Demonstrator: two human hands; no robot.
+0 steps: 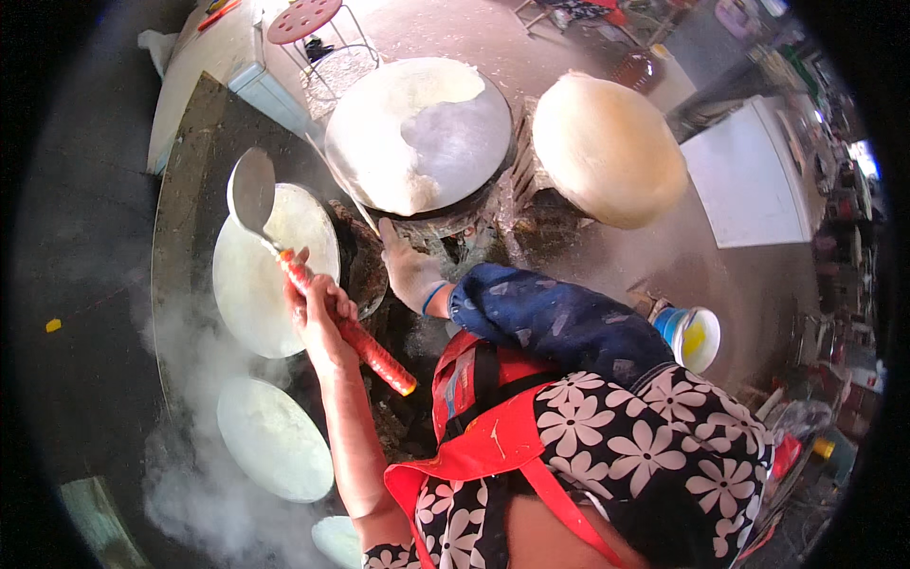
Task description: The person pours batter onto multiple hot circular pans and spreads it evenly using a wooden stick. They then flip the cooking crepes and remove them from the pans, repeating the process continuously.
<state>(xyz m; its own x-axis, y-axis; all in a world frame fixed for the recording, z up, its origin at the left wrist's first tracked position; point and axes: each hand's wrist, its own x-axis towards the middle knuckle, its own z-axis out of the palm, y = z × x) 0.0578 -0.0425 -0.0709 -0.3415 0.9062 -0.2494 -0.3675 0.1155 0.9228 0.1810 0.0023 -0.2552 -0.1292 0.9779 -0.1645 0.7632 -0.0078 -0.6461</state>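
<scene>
My left hand (325, 318) is wrapped around the red handle of a ladle (252, 194). The ladle's bowl hangs over the upper edge of a round griddle (275, 275) with a pale surface. My right hand (412, 273), in a whitish glove, is at the near left edge of a larger round griddle (460, 142). A thin pale stick (343, 185) runs up along that griddle's left side from my gloved fingers, which seem closed on it. A pale sheet of batter (370, 123) covers the griddle's left and far parts; grey metal shows at its right.
Right of the large griddle lies a thick tan round (607, 147), like stacked flatbreads. Another pale disc (275, 441) sits at lower left amid steam (194, 474). A blue-and-white bucket (687, 339) stands at right, a red stool (303, 21) at the back, a white panel (747, 175) farther right.
</scene>
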